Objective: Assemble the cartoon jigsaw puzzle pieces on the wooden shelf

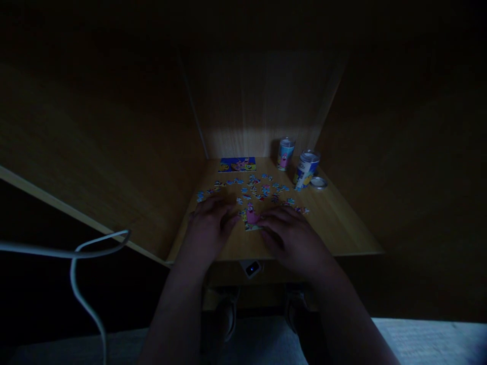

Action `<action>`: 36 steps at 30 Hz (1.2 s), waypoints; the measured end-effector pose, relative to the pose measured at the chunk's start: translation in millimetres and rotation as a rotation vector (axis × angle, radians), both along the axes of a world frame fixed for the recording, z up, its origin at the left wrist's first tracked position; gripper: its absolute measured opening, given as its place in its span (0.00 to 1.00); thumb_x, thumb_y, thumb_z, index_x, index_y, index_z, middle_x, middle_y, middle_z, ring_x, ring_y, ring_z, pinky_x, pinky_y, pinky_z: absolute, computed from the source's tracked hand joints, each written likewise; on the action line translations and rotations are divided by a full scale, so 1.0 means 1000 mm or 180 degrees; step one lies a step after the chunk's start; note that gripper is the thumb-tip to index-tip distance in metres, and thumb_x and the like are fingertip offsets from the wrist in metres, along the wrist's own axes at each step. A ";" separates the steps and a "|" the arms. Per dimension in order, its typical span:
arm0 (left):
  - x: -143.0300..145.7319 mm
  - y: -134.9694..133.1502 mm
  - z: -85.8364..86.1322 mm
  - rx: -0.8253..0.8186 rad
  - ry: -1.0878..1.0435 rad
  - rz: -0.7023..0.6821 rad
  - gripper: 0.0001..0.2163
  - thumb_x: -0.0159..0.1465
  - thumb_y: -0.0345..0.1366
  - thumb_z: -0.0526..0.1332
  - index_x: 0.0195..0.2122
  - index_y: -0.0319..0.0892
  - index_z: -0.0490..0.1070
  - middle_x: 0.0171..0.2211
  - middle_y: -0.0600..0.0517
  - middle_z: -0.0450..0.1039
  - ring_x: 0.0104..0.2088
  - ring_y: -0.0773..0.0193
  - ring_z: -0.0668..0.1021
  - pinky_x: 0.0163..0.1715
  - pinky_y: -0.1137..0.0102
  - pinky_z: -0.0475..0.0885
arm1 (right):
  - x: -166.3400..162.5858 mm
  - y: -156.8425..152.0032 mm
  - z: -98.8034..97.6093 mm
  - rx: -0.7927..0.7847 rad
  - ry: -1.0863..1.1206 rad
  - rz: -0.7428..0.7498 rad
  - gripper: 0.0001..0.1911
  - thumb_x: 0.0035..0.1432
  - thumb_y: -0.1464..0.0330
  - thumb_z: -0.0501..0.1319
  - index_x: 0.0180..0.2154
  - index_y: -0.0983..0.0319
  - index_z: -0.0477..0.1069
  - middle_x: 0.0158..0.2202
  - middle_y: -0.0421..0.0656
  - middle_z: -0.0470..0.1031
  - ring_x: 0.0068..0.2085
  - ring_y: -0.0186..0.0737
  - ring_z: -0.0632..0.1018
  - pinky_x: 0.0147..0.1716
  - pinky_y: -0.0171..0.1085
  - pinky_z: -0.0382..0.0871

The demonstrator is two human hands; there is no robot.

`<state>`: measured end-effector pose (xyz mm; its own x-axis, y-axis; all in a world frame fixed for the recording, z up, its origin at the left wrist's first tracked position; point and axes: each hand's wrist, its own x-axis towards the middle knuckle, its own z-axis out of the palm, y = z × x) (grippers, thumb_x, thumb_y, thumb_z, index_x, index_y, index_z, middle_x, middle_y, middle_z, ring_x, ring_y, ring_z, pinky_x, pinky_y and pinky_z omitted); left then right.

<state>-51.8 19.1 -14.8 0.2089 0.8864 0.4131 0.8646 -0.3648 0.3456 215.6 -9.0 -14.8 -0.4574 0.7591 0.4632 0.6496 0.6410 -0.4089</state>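
Dim light, fine detail poor. Wooden desk [342, 228] boxed in by side and back panels.

Left hand [211, 223]: flat, palm down, near the front edge left of centre. Fingers loosely spread, tips at the left margin of a joined patch of puzzle pieces [251, 217]. Right hand [291, 235]: also flat, fingers stretched leftward, tips on or against the patch's right and front margins. Nothing visibly pinched in either, though not certain in this light.

Joined patch: pink figure on it, close to the front edge at mid-width, directly between the two sets of fingertips. Long axis apparently front-to-back; hard to tell. Right hand marginally nearer, seemingly overlapping it; left just beside.

Loose pieces [258, 190] scattered over mid-desk beyond both hands. Printed picture [238, 164] flat at the back edge. Far tin [285, 153] and near tin [306, 169] upright toward the back right corner, round lid [318, 182] just beside the near tin. White cable [76, 263] hanging off to the left, apart from the desk.
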 end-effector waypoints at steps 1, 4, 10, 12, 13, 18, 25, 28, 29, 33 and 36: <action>0.001 0.000 -0.001 0.0003 0.0044 -0.0059 0.13 0.75 0.42 0.70 0.58 0.48 0.84 0.65 0.41 0.80 0.66 0.42 0.79 0.69 0.43 0.74 | 0.000 0.000 0.000 -0.0004 -0.0015 0.0004 0.16 0.75 0.71 0.65 0.59 0.52 0.82 0.59 0.43 0.86 0.61 0.51 0.82 0.68 0.59 0.74; 0.001 0.000 -0.002 -0.0015 0.0075 -0.0144 0.12 0.76 0.41 0.70 0.59 0.50 0.85 0.65 0.41 0.80 0.68 0.40 0.78 0.70 0.40 0.72 | 0.001 -0.001 0.001 -0.0027 -0.0067 -0.0002 0.17 0.75 0.71 0.65 0.60 0.52 0.82 0.61 0.44 0.85 0.63 0.53 0.81 0.68 0.60 0.74; 0.000 0.003 -0.003 -0.0087 -0.0049 -0.0332 0.08 0.75 0.38 0.71 0.54 0.51 0.86 0.62 0.44 0.82 0.68 0.43 0.78 0.69 0.43 0.72 | -0.006 -0.004 -0.001 0.0002 -0.0128 -0.0007 0.20 0.77 0.69 0.64 0.65 0.51 0.79 0.67 0.43 0.83 0.68 0.54 0.78 0.72 0.61 0.71; 0.001 0.003 -0.001 -0.0127 -0.0067 -0.0434 0.08 0.75 0.37 0.71 0.53 0.51 0.86 0.63 0.45 0.82 0.67 0.43 0.79 0.69 0.43 0.73 | -0.011 -0.006 -0.001 -0.0007 -0.0192 0.0002 0.16 0.78 0.67 0.64 0.62 0.53 0.81 0.68 0.43 0.82 0.70 0.54 0.77 0.73 0.61 0.69; 0.001 0.003 0.000 -0.0141 -0.0079 -0.0482 0.07 0.75 0.37 0.71 0.52 0.51 0.86 0.63 0.45 0.82 0.66 0.44 0.79 0.69 0.44 0.73 | -0.014 -0.007 -0.001 -0.0019 -0.0219 0.0021 0.14 0.78 0.67 0.63 0.60 0.53 0.81 0.68 0.43 0.82 0.70 0.54 0.77 0.73 0.61 0.69; 0.001 0.003 0.003 -0.0199 -0.0150 -0.0560 0.02 0.74 0.36 0.72 0.46 0.48 0.84 0.59 0.45 0.83 0.63 0.45 0.82 0.67 0.45 0.74 | -0.020 -0.008 -0.001 -0.0080 -0.0217 0.0065 0.13 0.78 0.66 0.64 0.59 0.55 0.81 0.65 0.45 0.84 0.66 0.53 0.80 0.71 0.60 0.70; 0.001 0.004 0.004 -0.0221 -0.0311 -0.0706 0.04 0.74 0.32 0.69 0.45 0.49 0.82 0.57 0.48 0.84 0.60 0.48 0.83 0.65 0.48 0.76 | -0.018 -0.009 0.001 -0.0140 -0.0232 0.0136 0.12 0.77 0.67 0.65 0.58 0.52 0.81 0.62 0.43 0.86 0.61 0.52 0.82 0.67 0.59 0.72; 0.001 0.005 0.005 -0.0217 -0.0370 -0.0793 0.05 0.73 0.30 0.69 0.45 0.49 0.82 0.56 0.48 0.84 0.59 0.49 0.83 0.64 0.48 0.76 | -0.017 -0.009 0.002 -0.0143 -0.0238 0.0211 0.13 0.78 0.66 0.64 0.59 0.52 0.81 0.61 0.43 0.86 0.61 0.52 0.82 0.66 0.59 0.73; 0.001 0.005 0.005 -0.0225 -0.0399 -0.0815 0.06 0.73 0.29 0.68 0.45 0.49 0.82 0.56 0.48 0.85 0.59 0.49 0.84 0.64 0.49 0.76 | -0.017 -0.010 0.002 -0.0140 -0.0229 0.0232 0.13 0.78 0.66 0.64 0.59 0.52 0.81 0.61 0.43 0.86 0.60 0.51 0.82 0.66 0.58 0.73; 0.001 0.004 0.006 -0.0280 -0.0483 -0.0853 0.06 0.74 0.29 0.67 0.45 0.49 0.82 0.54 0.48 0.85 0.57 0.51 0.84 0.62 0.50 0.77 | -0.018 -0.010 0.003 -0.0089 -0.0192 0.0229 0.13 0.77 0.66 0.65 0.59 0.51 0.81 0.62 0.42 0.85 0.61 0.51 0.81 0.66 0.58 0.74; 0.001 0.004 0.006 -0.0278 -0.0461 -0.0843 0.06 0.75 0.30 0.66 0.46 0.48 0.81 0.54 0.48 0.85 0.57 0.51 0.83 0.63 0.50 0.76 | -0.018 -0.010 0.002 -0.0070 -0.0190 0.0152 0.12 0.77 0.66 0.66 0.58 0.52 0.81 0.63 0.42 0.85 0.62 0.52 0.81 0.66 0.57 0.74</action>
<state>-50.5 23.5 -9.3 0.3819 0.8424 0.3802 0.6828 -0.5344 0.4982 197.2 -18.9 -12.7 -0.5198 0.7454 0.4174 0.6421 0.6631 -0.3847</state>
